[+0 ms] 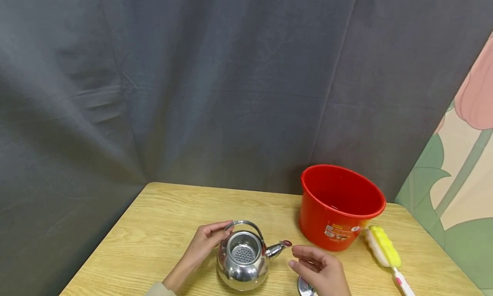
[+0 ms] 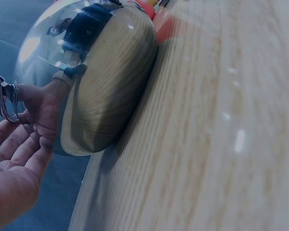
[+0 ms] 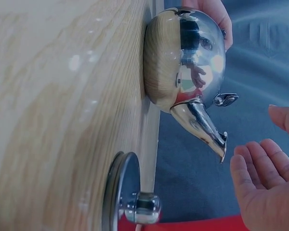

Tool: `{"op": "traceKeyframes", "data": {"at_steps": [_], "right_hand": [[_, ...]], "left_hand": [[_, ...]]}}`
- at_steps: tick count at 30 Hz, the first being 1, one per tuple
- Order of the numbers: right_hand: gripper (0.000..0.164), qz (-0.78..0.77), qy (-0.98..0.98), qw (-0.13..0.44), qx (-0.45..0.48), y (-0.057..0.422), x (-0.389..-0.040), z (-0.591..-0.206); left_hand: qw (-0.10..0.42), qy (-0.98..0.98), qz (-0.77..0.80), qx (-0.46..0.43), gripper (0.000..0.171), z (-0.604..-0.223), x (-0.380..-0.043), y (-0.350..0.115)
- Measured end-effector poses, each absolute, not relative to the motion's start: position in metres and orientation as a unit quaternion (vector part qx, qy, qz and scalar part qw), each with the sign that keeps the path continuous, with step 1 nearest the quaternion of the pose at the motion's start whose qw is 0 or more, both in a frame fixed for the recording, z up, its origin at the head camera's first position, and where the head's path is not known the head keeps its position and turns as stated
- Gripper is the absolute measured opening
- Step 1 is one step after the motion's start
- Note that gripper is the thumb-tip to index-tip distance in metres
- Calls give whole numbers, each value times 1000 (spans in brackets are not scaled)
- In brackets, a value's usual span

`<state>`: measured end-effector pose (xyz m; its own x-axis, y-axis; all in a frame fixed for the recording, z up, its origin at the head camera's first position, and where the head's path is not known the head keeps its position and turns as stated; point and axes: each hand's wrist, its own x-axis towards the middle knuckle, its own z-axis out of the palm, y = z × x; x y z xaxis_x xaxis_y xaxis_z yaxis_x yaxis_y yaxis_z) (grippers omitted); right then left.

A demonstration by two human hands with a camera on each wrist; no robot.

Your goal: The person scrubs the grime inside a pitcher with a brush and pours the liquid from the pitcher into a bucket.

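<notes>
A shiny steel teapot (image 1: 243, 261) stands upright on the table with its top uncovered, and a perforated strainer (image 1: 244, 254) shows inside. My left hand (image 1: 204, 241) pinches the left end of its arched handle (image 1: 248, 222) between thumb and fingers. The left wrist view shows that hand (image 2: 19, 149) beside the metal handle joint (image 2: 6, 98). Just right of the spout (image 1: 275, 249), my right hand (image 1: 321, 268) hovers with fingers loosely bent, holding nothing. Below it lies the round steel lid (image 1: 304, 286), partly hidden; its knob (image 3: 147, 208) shows in the right wrist view.
A red bucket (image 1: 323, 223) stands at the table's back right. Beside it lies a yellow and white sponge brush (image 1: 385, 249) with a white handle (image 1: 402, 282). Behind the wooden table (image 1: 173, 210) hangs a grey curtain (image 1: 231, 94).
</notes>
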<state>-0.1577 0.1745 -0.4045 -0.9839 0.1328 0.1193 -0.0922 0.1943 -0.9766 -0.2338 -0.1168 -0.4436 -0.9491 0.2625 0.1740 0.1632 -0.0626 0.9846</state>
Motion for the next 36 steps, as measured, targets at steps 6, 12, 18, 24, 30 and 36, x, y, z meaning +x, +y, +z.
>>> {"op": "traceKeyframes", "data": {"at_steps": [6, 12, 18, 24, 30, 36], "right_hand": [[34, 632, -771, 79, -8, 172, -159, -403], [33, 637, -767, 73, 13, 169, -160, -403], [32, 637, -767, 71, 34, 166, -161, -401], [30, 636, -767, 77, 42, 162, -162, -400], [32, 642, -763, 71, 39, 158, -162, -401], [32, 645, -760, 74, 47, 155, -162, -400]], "left_hand": [[33, 683, 713, 157, 41, -444, -234, -117], [34, 679, 716, 155, 41, -444, -234, -117], [34, 677, 719, 155, 41, -444, -234, -116], [35, 677, 719, 155, 41, -444, -234, -117], [35, 676, 719, 158, 41, -444, -234, -117], [35, 678, 716, 159, 41, -445, -234, -117]]}}
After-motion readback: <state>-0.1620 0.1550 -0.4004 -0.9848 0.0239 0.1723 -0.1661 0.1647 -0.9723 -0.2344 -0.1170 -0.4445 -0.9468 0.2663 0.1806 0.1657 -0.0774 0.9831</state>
